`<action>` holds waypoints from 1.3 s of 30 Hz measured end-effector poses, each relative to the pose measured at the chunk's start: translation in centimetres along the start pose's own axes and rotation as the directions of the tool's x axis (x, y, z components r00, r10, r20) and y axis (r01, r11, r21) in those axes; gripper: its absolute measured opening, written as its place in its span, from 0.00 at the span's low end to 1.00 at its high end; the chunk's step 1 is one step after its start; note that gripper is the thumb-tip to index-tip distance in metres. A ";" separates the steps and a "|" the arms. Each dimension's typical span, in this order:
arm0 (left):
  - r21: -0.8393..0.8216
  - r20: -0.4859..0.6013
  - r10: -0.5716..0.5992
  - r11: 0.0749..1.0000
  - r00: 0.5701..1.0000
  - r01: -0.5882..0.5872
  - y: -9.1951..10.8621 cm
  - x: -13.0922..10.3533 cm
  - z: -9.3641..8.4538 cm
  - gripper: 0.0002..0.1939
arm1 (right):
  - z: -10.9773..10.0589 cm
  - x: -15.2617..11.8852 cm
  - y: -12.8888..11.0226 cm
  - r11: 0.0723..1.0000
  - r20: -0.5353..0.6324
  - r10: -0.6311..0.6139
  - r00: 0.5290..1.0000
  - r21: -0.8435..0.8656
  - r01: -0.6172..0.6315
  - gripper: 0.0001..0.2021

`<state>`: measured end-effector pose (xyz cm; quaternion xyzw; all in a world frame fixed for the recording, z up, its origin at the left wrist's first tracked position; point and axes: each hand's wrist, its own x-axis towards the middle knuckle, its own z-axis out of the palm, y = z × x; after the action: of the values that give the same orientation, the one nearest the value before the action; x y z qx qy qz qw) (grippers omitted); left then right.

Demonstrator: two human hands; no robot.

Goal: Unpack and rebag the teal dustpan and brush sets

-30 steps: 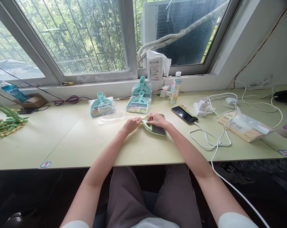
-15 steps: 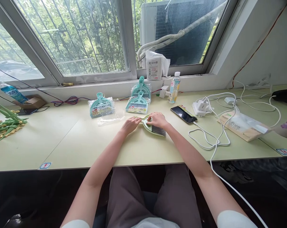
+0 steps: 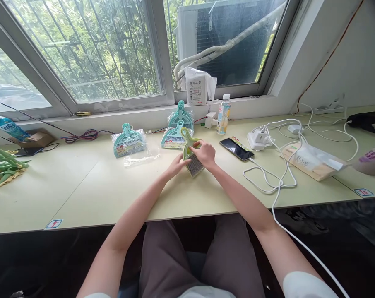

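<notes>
A small green brush and dustpan set is tilted up over the table, its handle pointing away from me and its dark bristles toward me. My right hand grips it near the handle with closed fingers. My left hand holds its left edge, thumb on the near side. Behind it lie a teal set in clear wrap, a larger wrapped teal stack, and another wrapped teal set to the left. A crumpled clear wrapper is beside that one.
A phone, a power adapter with white cables, and a tissue pack lie to the right. A drink bottle stands at the back. Green stems, a blue bottle and a cardboard box are at the left.
The green set has turned from lying sideways to tilted up with its handle pointing away. My left hand has shifted from the handle end to the set's left edge. The view has shifted slightly.
</notes>
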<state>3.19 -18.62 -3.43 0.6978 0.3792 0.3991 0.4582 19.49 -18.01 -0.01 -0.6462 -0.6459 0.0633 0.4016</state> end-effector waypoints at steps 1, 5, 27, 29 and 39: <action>-0.033 0.027 -0.011 0.999 1.000 0.012 -0.1 0.0 0.3 0.31 | 0.1 0.0 0.1 1.000 -0.006 -0.018 1.000 -0.013 0.018 0.12; -0.164 -0.009 -0.133 0.978 0.991 0.130 0.2 -0.2 0.2 0.30 | -0.2 0.3 0.6 0.985 0.011 -0.149 0.989 -0.089 0.149 0.14; -0.319 -0.310 -0.322 0.922 0.894 0.222 -1.0 0.4 -4.5 0.17 | -2.4 4.9 13.1 0.842 -0.016 0.218 0.976 -0.502 -0.196 0.19; -0.324 -0.310 -0.331 0.918 0.891 0.229 -1.0 0.4 -4.5 0.17 | -2.0 4.6 12.0 0.871 0.065 0.162 0.985 -0.478 -0.112 0.18; -0.318 -0.310 -0.335 0.918 0.890 0.235 -0.9 0.3 -4.4 0.16 | 0.5 4.1 11.9 0.945 0.282 0.003 0.959 -0.314 0.090 0.18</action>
<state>-0.84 -16.54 -3.08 0.4797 0.4972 0.4954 0.5266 29.17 -12.26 -5.71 -0.6734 -0.7117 0.0378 0.1965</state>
